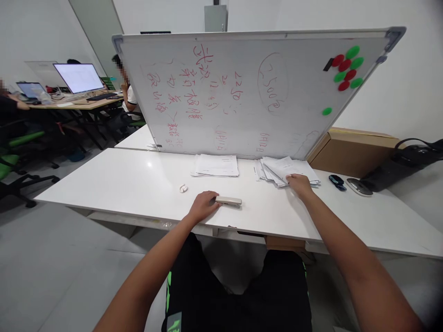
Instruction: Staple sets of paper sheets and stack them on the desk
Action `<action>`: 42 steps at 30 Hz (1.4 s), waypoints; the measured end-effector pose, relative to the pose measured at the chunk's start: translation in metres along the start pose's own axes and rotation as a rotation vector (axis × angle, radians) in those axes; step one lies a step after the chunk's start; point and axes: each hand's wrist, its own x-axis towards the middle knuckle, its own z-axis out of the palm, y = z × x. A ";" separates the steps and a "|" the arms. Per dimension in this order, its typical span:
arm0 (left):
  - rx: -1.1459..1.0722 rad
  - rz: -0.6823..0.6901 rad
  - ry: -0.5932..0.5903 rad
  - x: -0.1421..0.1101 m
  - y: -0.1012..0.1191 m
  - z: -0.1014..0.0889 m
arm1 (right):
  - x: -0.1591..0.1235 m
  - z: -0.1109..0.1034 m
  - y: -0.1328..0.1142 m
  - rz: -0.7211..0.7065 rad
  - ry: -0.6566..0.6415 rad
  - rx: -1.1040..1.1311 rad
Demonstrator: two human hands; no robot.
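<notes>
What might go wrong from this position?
The right hand is on a loose, fanned pile of papers, so lifting one could drag others along or crease them. The left hand touches the stapler near the front edge of the desk; a careless pull might bring it off. The whiteboard stands right behind the papers, so a hard push could bump it.

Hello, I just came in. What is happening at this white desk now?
A person sits at the desk. The left hand is on the stapler, which lies near the front edge. The right hand touches the messy pile of papers on the right. A neater stack lies to its left, in front of the whiteboard.
</notes>
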 end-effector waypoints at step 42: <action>-0.219 0.007 0.060 -0.062 0.086 0.012 | -0.290 -0.020 0.032 0.572 0.481 1.199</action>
